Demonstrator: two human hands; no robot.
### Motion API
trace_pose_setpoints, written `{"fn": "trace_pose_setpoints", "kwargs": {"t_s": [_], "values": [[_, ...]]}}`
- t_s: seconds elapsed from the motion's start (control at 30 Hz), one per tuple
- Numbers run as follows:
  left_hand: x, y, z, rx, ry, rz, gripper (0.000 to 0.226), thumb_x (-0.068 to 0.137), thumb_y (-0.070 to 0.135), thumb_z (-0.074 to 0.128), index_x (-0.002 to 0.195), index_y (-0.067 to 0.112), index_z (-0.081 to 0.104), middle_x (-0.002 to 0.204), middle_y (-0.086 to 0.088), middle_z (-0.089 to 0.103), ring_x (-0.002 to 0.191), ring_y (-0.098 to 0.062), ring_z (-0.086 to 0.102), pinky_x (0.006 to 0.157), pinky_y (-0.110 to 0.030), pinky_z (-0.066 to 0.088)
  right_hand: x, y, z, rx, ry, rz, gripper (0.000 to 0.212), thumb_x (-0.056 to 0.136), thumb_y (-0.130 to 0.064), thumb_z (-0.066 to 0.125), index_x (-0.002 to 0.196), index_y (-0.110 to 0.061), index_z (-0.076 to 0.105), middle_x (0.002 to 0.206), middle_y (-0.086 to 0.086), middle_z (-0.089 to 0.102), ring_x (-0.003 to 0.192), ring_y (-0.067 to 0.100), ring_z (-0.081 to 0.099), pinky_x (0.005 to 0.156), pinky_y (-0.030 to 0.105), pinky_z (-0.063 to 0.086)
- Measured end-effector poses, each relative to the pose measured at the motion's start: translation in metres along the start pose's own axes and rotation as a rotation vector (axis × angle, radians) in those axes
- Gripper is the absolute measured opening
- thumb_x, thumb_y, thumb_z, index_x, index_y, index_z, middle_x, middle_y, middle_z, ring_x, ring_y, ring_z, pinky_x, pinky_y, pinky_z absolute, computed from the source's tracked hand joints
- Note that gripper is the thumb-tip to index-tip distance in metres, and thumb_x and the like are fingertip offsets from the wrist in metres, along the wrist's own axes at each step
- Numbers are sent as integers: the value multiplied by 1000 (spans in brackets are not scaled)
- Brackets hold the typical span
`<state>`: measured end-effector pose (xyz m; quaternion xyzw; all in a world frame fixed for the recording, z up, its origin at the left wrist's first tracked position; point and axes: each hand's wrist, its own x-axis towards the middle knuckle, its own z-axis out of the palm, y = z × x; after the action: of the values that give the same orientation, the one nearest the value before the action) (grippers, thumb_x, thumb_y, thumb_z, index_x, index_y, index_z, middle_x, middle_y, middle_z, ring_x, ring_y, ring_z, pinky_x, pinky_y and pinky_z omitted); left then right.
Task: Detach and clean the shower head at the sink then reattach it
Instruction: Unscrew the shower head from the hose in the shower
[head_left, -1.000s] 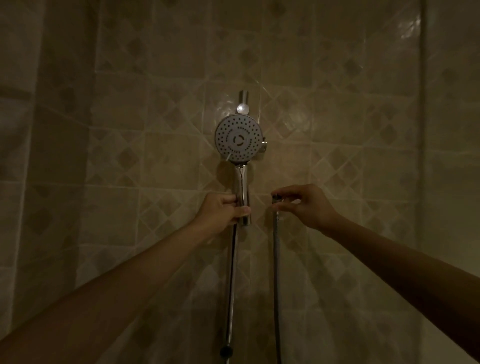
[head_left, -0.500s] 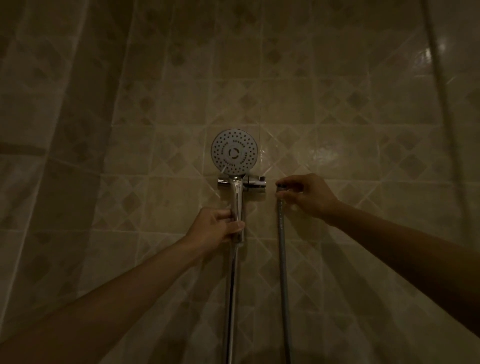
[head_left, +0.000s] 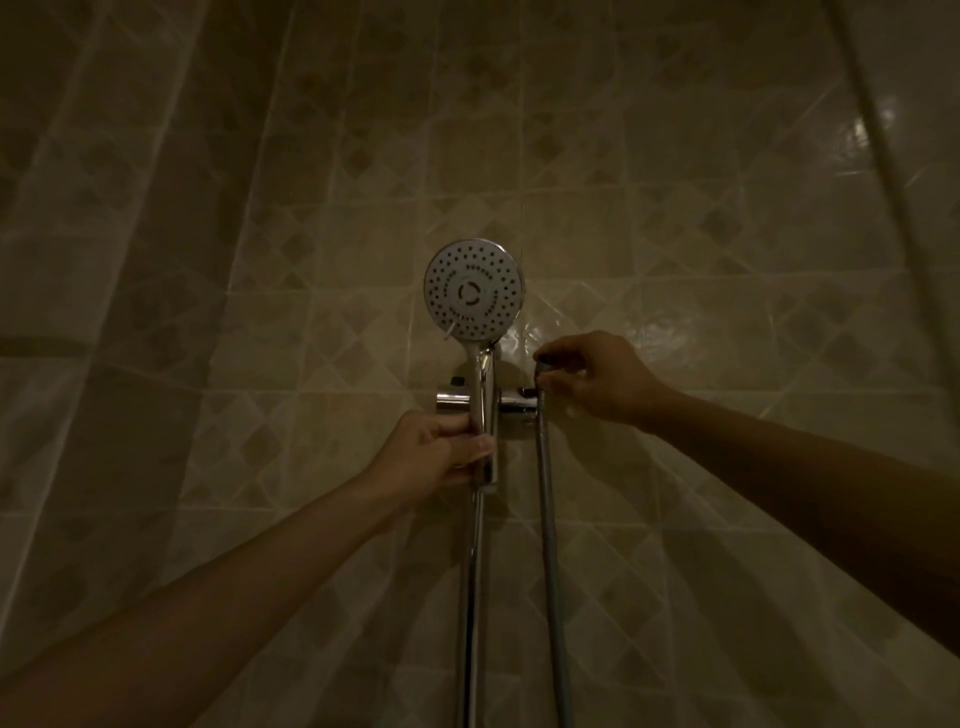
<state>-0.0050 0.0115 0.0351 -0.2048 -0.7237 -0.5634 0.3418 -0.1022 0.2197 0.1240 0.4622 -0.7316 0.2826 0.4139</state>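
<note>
Against tiled wall, hold shower head handle tight in left hand, keep hose end pinched in right hand, line both up straight, then twist slowly.

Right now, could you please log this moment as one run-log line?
left hand: grips shower head handle | right hand: pinches hose end | hose: detached

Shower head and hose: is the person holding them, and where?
Yes. The left hand grips the shower head by its chrome handle, below the spray face. The right hand pinches the hose at its loose top end.
</note>
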Motion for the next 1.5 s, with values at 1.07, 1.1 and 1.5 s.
{"fn": "trace_pose_setpoints", "kwargs": {"t_s": [1.07,1.1,1.5], "values": [[3,-2,8,-37,24,-41,16,92,-2,65,101,7,76,89,-7,76,79,-12,75,79,-29,63,-20,-4,30,-132,-132,-76,26,100,-11,57,121,-8,71,119,12,52,112,21,51,82,14,40],[2,-1,10,-25,25,-45,16,92,-1,65,100,8,76,88,-6,76,78,-10,74,76,-26,63,-23,-5,30,-116,-132,-75,20,98,-9,58,110,-11,72,115,10,51,111,21,50,77,10,38],[-6,2,25,20,-25,-44,22,92,3,67,113,3,74,108,-12,76,101,-23,73,88,-32,61,-66,-26,33,476,69,5,28,106,-22,52,111,-28,79,107,-12,78,102,1,70,98,31,55]]}}
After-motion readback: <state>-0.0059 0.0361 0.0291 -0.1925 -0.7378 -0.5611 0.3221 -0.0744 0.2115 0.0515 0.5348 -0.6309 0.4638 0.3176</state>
